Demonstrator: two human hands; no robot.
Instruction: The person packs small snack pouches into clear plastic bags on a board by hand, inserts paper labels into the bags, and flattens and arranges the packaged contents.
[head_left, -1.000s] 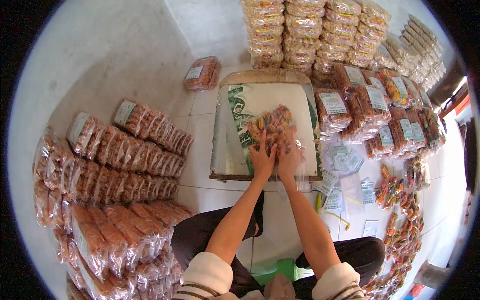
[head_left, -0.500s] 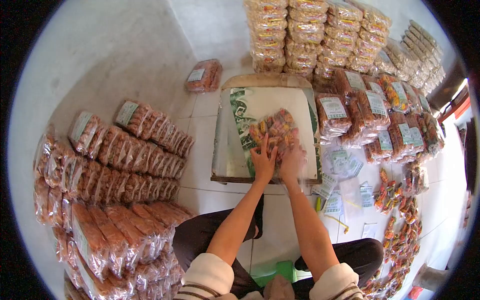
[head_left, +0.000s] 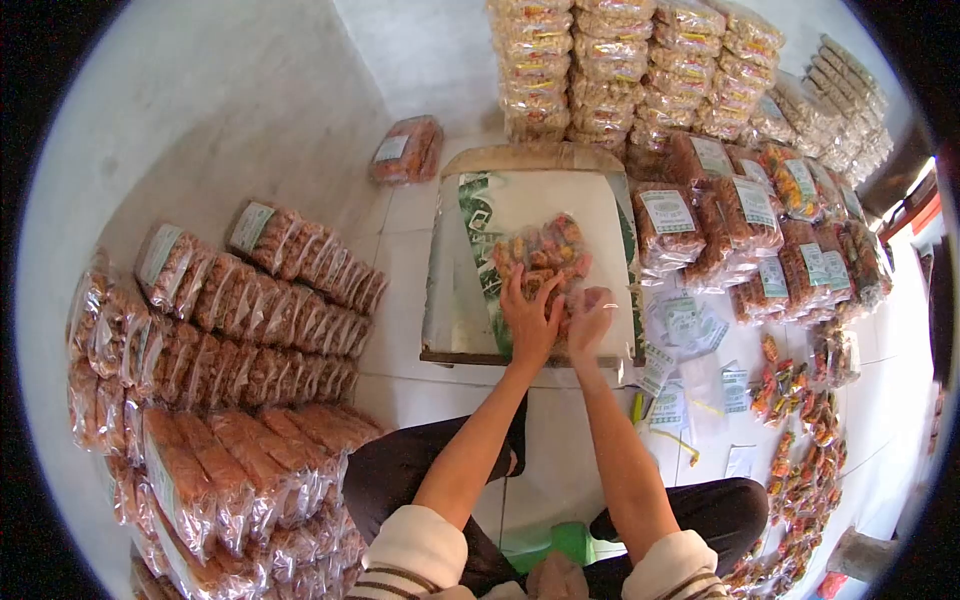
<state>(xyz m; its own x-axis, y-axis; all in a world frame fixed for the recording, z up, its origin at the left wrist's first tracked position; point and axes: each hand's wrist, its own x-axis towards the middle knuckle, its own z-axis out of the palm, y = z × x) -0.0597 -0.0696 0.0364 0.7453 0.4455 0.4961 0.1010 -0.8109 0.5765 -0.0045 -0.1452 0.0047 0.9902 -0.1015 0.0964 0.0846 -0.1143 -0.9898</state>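
A clear plastic bag of small red-and-yellow wrapped snacks (head_left: 545, 245) lies on a low board-topped table (head_left: 510, 190) in front of me. My left hand (head_left: 532, 322) grips the near left part of the bag, fingers bent over it and thumb toward the right. Beside it, my right hand (head_left: 590, 322) is at the bag's near right edge, its curled fingers smeared by motion. Clear film shows around the right fingers and wrist; whether they pinch it I cannot tell.
Stacked packs of brown snacks (head_left: 240, 350) line the left side. Labelled packs (head_left: 668, 225) and tall stacks of pale packs (head_left: 610, 70) stand right and behind. Loose labels (head_left: 682, 320), a yellow-green tool (head_left: 637, 407) and scattered wrapped snacks (head_left: 800, 480) lie on the floor at right.
My right hand has drawn back slightly toward me and right, off the top of the snacks. The bag has shifted a little left under my left hand.
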